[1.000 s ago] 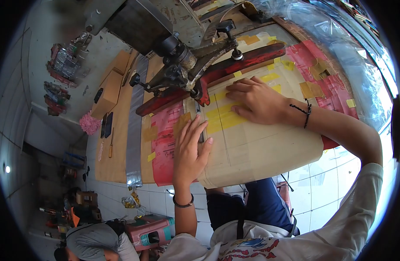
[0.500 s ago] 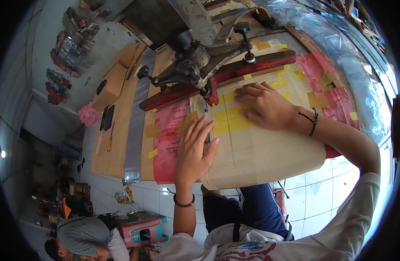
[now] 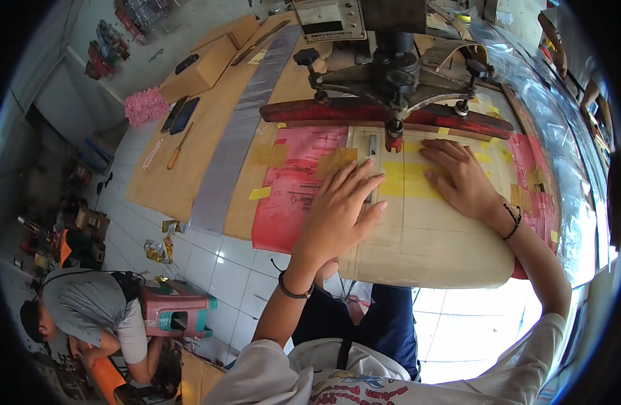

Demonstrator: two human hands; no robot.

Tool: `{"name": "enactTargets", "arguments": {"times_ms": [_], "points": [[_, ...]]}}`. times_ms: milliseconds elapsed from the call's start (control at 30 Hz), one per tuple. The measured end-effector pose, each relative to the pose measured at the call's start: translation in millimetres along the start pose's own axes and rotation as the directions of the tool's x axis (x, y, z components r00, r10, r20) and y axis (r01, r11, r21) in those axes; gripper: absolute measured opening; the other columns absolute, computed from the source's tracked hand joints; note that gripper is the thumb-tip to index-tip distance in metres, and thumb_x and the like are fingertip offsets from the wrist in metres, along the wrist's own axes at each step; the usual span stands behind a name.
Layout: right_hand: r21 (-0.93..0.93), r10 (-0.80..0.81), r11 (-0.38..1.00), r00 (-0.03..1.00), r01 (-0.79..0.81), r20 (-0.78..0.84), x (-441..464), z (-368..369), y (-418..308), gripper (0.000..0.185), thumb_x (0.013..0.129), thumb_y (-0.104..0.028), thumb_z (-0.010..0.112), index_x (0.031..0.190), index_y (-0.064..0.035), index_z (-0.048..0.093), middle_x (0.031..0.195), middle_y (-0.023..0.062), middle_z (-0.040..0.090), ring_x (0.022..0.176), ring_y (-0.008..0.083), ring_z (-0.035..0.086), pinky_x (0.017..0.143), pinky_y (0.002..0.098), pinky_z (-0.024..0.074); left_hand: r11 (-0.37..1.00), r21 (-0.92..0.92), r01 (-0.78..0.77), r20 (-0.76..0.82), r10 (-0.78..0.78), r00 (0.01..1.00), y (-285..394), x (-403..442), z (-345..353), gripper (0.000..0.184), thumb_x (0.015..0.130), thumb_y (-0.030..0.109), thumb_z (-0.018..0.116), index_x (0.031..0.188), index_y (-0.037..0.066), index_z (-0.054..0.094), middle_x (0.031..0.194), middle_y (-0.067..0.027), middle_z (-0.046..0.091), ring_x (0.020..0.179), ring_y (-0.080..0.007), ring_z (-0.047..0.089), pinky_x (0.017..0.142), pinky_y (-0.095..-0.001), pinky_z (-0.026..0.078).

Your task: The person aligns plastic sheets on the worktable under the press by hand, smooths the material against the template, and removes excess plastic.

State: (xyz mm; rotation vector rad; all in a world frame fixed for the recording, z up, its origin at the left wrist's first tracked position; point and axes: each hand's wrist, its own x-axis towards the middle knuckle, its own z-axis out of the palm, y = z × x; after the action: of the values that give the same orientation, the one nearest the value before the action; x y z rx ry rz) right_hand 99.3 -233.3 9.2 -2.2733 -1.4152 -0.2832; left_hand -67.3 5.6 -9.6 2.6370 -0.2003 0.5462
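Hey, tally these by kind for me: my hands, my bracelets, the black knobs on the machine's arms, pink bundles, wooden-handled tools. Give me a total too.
Hands: 2 (left hand, right hand)
Bracelets: 2 (left wrist's bracelet, right wrist's bracelet)
Knobs: 2 (left knob, right knob)
Pink bundle: 1
Tool: 1
Total: 8

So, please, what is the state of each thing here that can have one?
Left hand: grip loose, fingers spread
Right hand: grip loose, palm down
Beige sheet: flat, taped, line-marked
Yellow tape: stuck down
Red bar: across the sheet, contact unclear
Phones: flat, screens dark
Wooden-handled tool: lying flat
Cardboard box: open or shut, unclear
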Motion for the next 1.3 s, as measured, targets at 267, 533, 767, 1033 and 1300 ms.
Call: {"name": "enactTargets", "arguments": {"times_ms": [267,533,767,1033,1300], "points": [[0.014,0.045,0.999,0.998,-0.046,0.035,4.0,-3.5,-5.0,0.040,0.096,-0.018,0.064,0.131,0.0004,0.065,0.142,0.0182,0.061,0.131,0.0366,0.056,0.113,0.0476,0.0403,1.000,0.005,-0.008,0.019,0.008,1.000,-3.2,1.1,-0.7,0.049,0.103,0.039,0.060,0.141,0.009,0.061,0.158,-0.0167,0.049,0.148,-0.0384,0.042,0.123,-0.0512,0.031],[0.025,0.065,0.997,0.995,-0.067,0.076,6.9,-6.1,-7.7,0.041,0.096,-0.014,0.065,0.134,0.0006,0.063,0.144,0.0197,0.058,0.134,0.0395,0.054,0.114,0.0484,0.0391,1.000,0.020,-0.003,0.022,0.003,1.000,-3.6,-0.1,-0.5,0.052,0.103,0.043,0.059,0.142,0.009,0.061,0.159,-0.0176,0.047,0.148,-0.0395,0.041,0.124,-0.0541,0.029],[0.017,0.078,0.997,0.994,-0.079,0.083,9.9,-7.6,-10.5,0.041,0.095,-0.014,0.065,0.134,0.0002,0.063,0.143,0.0194,0.059,0.134,0.0396,0.053,0.115,0.0477,0.0384,1.000,0.010,-0.021,0.006,0.021,1.000,-3.9,0.7,-1.8,0.052,0.103,0.044,0.059,0.139,0.007,0.062,0.158,-0.0188,0.048,0.146,-0.0404,0.042,0.123,-0.0535,0.031],[-0.009,0.091,0.996,0.991,-0.091,0.102,10.4,-5.8,-11.9,0.042,0.095,-0.012,0.063,0.135,0.0001,0.062,0.144,0.0195,0.058,0.135,0.0393,0.052,0.116,0.0475,0.0378,1.000,-0.013,-0.017,-0.010,0.016,1.000,-5.1,-0.1,-0.7,0.049,0.102,0.043,0.060,0.135,0.007,0.065,0.156,-0.0185,0.050,0.146,-0.0401,0.043,0.123,-0.0533,0.031],[-0.007,0.081,0.997,0.995,-0.081,0.052,7.9,-4.1,-10.0,0.040,0.095,-0.018,0.065,0.131,-0.0008,0.065,0.141,0.0167,0.061,0.132,0.0357,0.055,0.113,0.0475,0.0402,1.000,0.002,-0.016,0.015,0.016,1.000,-3.5,0.6,-1.6,0.049,0.102,0.041,0.061,0.139,0.008,0.062,0.156,-0.0177,0.050,0.147,-0.0396,0.042,0.123,-0.0532,0.030]]}}
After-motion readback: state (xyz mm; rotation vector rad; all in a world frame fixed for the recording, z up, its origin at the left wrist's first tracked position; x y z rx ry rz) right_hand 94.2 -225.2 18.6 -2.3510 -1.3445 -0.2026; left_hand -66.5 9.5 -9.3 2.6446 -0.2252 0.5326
